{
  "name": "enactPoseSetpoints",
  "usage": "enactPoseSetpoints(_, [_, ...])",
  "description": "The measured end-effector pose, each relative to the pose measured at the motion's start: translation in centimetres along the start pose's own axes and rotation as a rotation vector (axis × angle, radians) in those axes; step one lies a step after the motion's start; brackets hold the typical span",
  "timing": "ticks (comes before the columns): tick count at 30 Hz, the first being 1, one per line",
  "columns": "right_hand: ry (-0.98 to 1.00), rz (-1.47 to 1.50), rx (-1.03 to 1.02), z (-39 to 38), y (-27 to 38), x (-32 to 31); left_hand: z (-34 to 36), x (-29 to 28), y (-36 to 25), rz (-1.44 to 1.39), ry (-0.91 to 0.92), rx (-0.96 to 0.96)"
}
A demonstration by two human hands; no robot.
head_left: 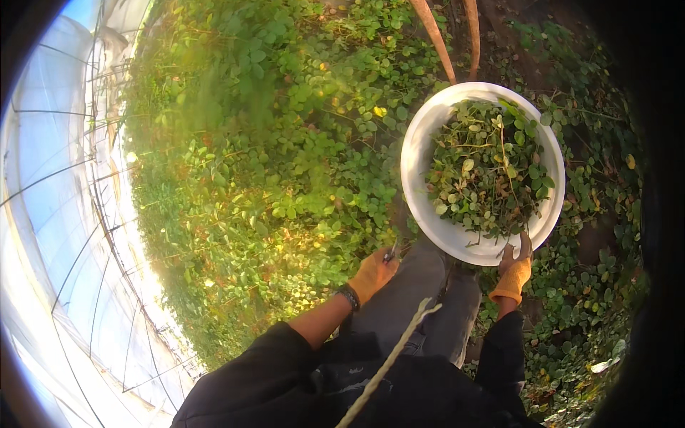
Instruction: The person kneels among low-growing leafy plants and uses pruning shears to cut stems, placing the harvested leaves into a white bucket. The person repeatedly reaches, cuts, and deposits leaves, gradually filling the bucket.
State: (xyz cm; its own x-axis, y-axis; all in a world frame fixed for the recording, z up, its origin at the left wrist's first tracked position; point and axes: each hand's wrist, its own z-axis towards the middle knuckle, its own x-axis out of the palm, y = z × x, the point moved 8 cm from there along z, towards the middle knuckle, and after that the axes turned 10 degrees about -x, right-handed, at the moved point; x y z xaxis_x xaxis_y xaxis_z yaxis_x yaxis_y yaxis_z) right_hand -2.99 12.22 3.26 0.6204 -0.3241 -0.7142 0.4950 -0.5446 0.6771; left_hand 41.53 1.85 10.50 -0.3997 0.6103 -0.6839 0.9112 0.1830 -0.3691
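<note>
At the far left, the translucent sheeting and thin frame ribs of a greenhouse wall [50, 214] curve upward. Beside it spreads a dense bed of low green plants [271, 164] with small rounded leaves, some yellowed. The left hand [372, 274], in an orange glove with a dark wristband below it, is closed around a small dark-handled cutting tool [391, 252] at the edge of the foliage. The person wears dark sleeves and grey trousers [428, 299]; a pale cord [392, 360] hangs in front. To the right, a round white basin [412, 153] sits tilted among the plants, well filled with cut green sprigs and stems [489, 167]. The right hand [514, 274], also gloved orange, grips the basin's near rim, fingers [525, 246] hooked over the edge.
</note>
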Motion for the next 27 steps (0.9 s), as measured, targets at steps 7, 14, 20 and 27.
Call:
enactPoseSetpoints(7, [0.010,0.007,-0.018,-1.0,3.2,-6.3,0.8,-1.9,-1.4,-0.025,0.127,-0.070])
enactPoseSetpoints(14, [-0.077,0.852,0.424,-4.3,2.4,-5.6,-1.9,-11.0,-8.0,-0.155,0.194,-0.202])
enactPoseSetpoints(20, [0.161,0.574,0.099,-2.9,5.2,-6.3,-7.5,-13.9,-8.0,-0.219,0.170,-0.211])
enactPoseSetpoints(27, [0.399,0.372,-0.017,-1.0,10.9,-7.6,-12.5,-12.3,-8.5,0.930,-0.151,0.563])
